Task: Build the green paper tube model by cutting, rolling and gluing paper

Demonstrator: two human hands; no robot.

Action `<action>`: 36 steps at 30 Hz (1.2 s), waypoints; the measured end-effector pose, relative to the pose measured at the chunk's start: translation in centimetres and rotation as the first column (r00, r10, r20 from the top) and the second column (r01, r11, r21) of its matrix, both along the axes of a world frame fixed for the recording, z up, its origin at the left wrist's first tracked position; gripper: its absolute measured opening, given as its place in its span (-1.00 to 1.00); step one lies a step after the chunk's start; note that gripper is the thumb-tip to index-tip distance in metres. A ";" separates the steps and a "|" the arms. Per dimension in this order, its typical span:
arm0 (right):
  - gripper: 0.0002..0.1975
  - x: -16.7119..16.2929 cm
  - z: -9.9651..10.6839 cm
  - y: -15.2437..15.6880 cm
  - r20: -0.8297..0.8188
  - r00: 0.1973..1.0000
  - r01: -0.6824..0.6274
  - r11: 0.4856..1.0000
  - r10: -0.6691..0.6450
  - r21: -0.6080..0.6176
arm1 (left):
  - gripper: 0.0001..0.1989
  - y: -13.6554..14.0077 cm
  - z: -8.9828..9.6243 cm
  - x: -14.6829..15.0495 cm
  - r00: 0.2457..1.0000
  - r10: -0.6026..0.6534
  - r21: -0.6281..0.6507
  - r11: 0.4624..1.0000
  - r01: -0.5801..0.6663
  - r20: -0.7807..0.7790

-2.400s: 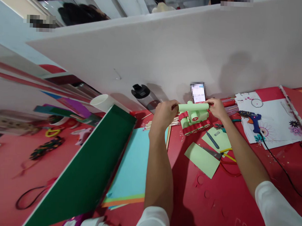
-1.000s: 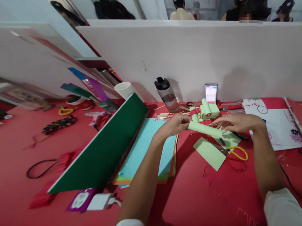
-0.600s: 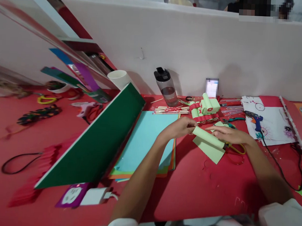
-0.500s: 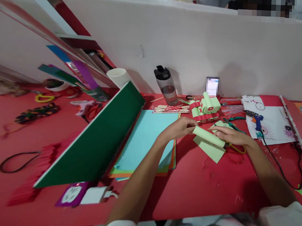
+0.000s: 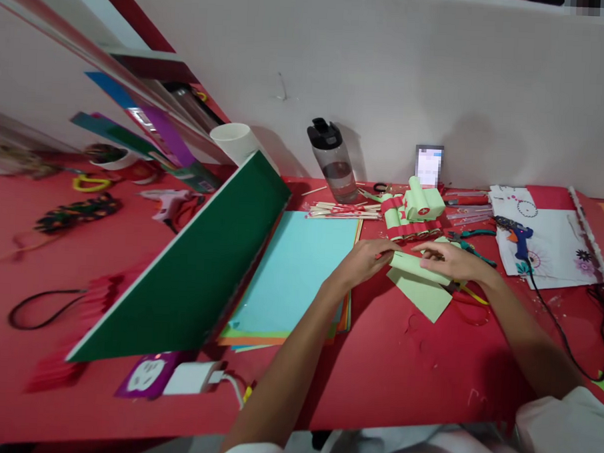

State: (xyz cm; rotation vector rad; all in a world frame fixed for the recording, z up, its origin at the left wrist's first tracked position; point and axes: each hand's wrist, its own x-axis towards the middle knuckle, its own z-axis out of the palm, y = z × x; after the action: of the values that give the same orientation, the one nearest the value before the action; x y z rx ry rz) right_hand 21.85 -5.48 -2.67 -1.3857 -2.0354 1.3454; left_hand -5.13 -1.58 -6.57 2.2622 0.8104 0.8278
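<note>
A pale green sheet of paper (image 5: 411,266), its upper part curved, lies between my hands. My left hand (image 5: 369,259) pinches its left end, with the fingertips partly hidden. My right hand (image 5: 453,260) reaches over from the other side, thumb on the face and fingers behind the top edge. Below it a flat pale green flap (image 5: 422,297) rests on the red table; I cannot tell whether the two are one piece. Scissors (image 5: 474,294) with yellow and red handles lie partly under the paper. Just beyond stands a green paper model (image 5: 423,204) with red bands.
Left of my hands lies a stack of coloured paper (image 5: 294,273), with a leaning green board (image 5: 180,268) beside it. Behind are a water bottle (image 5: 333,164), wooden sticks (image 5: 340,210) and a phone (image 5: 429,166). Pliers (image 5: 474,244) and a blue glue gun (image 5: 519,239) lie right.
My right hand has shifted left along the paper, its thumb now on the front face. The paper's curve looks more open. The view has tilted down slightly.
</note>
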 end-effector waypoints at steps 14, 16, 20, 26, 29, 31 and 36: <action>-0.63 1.1 3.3 -1.1 -0.046 0.903 -0.411 0.891 0.426 0.192 | -0.62 -0.3 -2.3 0.8 0.949 0.253 -0.406 0.900 -0.161 0.186; -0.62 1.5 3.9 -1.2 -0.082 0.841 -0.525 0.844 0.534 0.113 | -0.64 -0.2 -2.1 0.8 0.919 0.328 -0.452 0.869 -0.202 0.218; -0.66 1.5 3.5 -1.1 -0.068 0.979 -0.162 0.937 0.192 0.311 | -0.62 -0.2 -1.6 0.8 0.871 0.404 -0.537 0.818 -0.207 0.279; -0.63 -0.4 1.5 -0.8 0.136 0.978 0.061 0.837 -0.160 0.544 | -0.61 -1.1 -1.5 1.4 0.897 0.363 -0.615 0.776 -0.141 0.252; -0.77 -0.8 1.1 -0.8 0.173 0.977 0.051 0.924 -0.124 0.380 | -0.64 -1.3 -1.5 1.6 0.925 0.285 -0.624 0.778 -0.071 0.250; -0.79 -0.6 1.0 -0.6 0.131 0.984 0.077 0.944 -0.124 0.320 | -0.63 -1.4 -1.4 1.6 0.941 0.222 -0.655 0.755 0.000 0.256; -0.74 0.7 0.7 0.3 -0.082 0.965 0.261 0.949 -0.251 0.174 | -0.62 -1.4 -1.1 1.0 0.971 0.108 -0.732 0.676 0.085 0.213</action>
State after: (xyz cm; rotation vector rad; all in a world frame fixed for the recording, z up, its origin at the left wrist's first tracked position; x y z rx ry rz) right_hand 22.57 -5.22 -1.99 -1.4495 -1.8155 1.0482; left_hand -4.15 -3.02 -7.70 1.3968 0.8458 0.6003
